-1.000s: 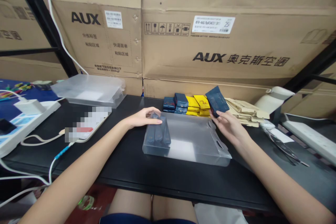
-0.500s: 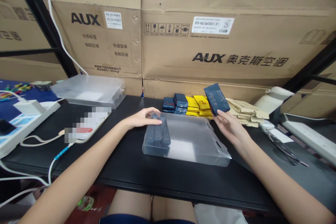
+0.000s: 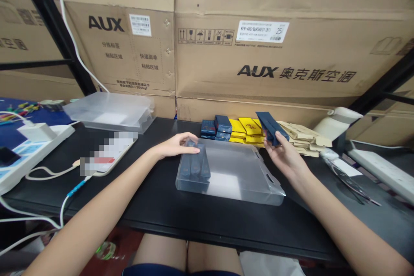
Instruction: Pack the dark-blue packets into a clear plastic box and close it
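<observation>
My left hand (image 3: pixel 179 144) is closed on the far left corner of a translucent plastic case (image 3: pixel 233 164), its thumb lying across the top. Three narrow dark blue packets (image 3: pixel 195 161) show through the case's left end. Off the case's far right side, my right hand (image 3: pixel 280 148) pinches a dark blue packet (image 3: pixel 270 126) above the table. Behind the case sit stacked dark blue packets (image 3: pixel 223 124), stacked yellow packets (image 3: pixel 248 127) and a pile of beige packets (image 3: pixel 307 136).
A second translucent case (image 3: pixel 110 110) lies at the back left. Nearer are a phone (image 3: pixel 113 151) with a cable and a white power strip (image 3: pixel 35 151). A white bottle (image 3: pixel 338 123), glasses (image 3: pixel 349 181) and another power strip (image 3: pixel 381 168) stand right. Large cardboard boxes (image 3: pixel 207 64) wall the back.
My right hand has tilted and turned the dark blue packet, shifting it slightly right and down. My left hand and the case have stayed put.
</observation>
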A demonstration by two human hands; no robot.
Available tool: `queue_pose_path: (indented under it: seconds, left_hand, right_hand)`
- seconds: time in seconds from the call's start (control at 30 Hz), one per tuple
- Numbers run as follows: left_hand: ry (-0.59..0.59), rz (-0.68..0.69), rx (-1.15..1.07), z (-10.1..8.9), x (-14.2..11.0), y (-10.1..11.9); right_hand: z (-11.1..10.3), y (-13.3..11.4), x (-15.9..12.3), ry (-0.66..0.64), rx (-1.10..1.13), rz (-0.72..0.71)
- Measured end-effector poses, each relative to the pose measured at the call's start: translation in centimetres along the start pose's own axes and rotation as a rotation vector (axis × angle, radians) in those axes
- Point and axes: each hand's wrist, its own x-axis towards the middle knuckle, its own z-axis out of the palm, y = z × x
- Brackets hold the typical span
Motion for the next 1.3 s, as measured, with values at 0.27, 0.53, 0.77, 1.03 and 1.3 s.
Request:
queue_pose_path:
  seconds: [0.27,0.53,0.77,1.03,1.3]
  left_hand:
    - [-0.004,0.004,-0.006,-0.1,0.1,-0.4]
    - [-0.011,0.023,-0.015,-0.1,0.2,-0.6]
    - [-0.002,0.04,-0.01,-0.1,0.3,-0.7]
    - [-0.008,0.03,0.003,-0.1,0.3,-0.7]
    - [-0.01,0.034,-0.022,-0.1,0.3,-0.7]
  right_hand:
    - [-0.4,0.0,0.4,-0.03,0.009,0.04]
    - [-0.2,-0.2,-0.1,-0.058,-0.004,0.021]
    - [0.0,-0.3,-0.3,-0.082,-0.052,0.015]
    - [-0.6,-0.1,0.4,-0.004,-0.04,-0.012]
    - [-0.7,0.1,0.7,-0.002,-0.047,-0.023]
